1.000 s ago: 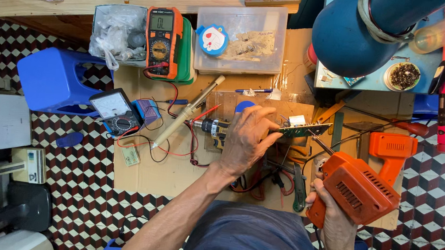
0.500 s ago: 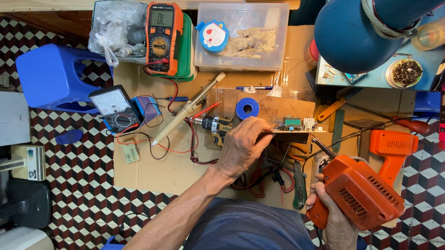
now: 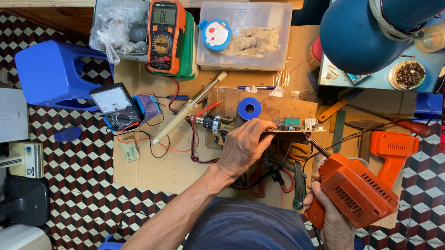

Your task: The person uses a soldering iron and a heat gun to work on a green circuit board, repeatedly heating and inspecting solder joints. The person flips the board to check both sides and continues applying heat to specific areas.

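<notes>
Over cardboard: right hand (image 3: 332, 218) grips soldering gun (image 3: 359, 190), tip up-left; left hand (image 3: 242, 148) pinches circuit board (image 3: 295, 125), lengthwise left-right.

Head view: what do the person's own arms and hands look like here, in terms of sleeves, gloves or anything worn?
Both are bare. The left hand shows no glove, ring or watch, and its forearm is uncovered right down to the frame's lower edge, with no sleeve in sight. The right hand is likewise ungloved, with a bare wrist. Between the arms lies dark blue garment cloth.
</notes>
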A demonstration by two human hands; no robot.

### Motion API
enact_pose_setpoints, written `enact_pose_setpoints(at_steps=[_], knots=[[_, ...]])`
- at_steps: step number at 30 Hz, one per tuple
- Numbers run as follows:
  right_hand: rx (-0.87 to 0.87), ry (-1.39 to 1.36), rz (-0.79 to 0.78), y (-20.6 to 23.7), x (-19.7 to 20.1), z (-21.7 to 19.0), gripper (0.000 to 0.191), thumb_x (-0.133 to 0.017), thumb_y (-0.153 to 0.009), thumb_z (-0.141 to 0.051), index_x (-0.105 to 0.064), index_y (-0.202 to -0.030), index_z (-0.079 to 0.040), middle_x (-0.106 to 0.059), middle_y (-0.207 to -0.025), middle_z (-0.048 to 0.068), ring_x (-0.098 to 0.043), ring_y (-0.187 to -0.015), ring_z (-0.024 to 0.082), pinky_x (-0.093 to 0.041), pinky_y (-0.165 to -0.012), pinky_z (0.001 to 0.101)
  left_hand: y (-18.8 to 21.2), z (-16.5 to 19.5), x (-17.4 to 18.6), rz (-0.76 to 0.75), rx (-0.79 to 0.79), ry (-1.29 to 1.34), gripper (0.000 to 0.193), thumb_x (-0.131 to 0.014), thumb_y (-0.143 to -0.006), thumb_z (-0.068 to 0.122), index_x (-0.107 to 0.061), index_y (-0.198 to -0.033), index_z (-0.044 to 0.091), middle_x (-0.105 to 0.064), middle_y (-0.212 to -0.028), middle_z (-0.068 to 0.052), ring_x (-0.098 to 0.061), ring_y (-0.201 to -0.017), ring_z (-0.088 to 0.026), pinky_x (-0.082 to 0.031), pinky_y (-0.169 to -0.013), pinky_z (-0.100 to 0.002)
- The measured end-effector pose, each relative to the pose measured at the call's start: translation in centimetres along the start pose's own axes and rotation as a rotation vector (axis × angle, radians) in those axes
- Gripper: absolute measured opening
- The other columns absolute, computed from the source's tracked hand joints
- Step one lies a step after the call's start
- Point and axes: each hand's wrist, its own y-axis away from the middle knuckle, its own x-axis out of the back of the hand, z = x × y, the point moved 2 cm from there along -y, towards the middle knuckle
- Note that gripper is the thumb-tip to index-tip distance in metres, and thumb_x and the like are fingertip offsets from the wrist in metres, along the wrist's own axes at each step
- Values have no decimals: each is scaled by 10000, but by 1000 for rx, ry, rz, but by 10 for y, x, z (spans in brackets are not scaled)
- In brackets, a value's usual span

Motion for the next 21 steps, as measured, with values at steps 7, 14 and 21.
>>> enact_pose_setpoints(at_steps=[7, 14, 21], knots=[[20, -5, 20, 0, -7, -4, 289, -660, -920, -39, -626, -1193, 52, -686, -865, 118, -693, -689, 188, -614, -607, 298, 1, 0, 1, -26, 73, 44, 468, -808, -891, 136, -524, -1261, 91, -685, -987, -87, -693, -780, -237, -575, -685, -352], [18, -115, 41, -3, -15, -13, 230, -663, -953, -35, -637, -1171, 36, -673, -860, 141, -690, -707, 174, -607, -602, 288, -1, -1, 0, -44, 140, 160, 520, -773, -926, 125, -513, -1377, 116, -694, -1029, -75, -707, -838, -208, -601, -757, -346], [16, 353, 460, -7, 14, -16, 204, -715, -1032, -101, -659, -1181, 26, -651, -902, 183, -628, -742, 227, -538, -672, 334, 16, 3, -4, -24, 267, 169, 516, -772, -932, 133, -517, -1380, 100, -621, -1150, -112, -672, -898, -215, -585, -748, -344]])
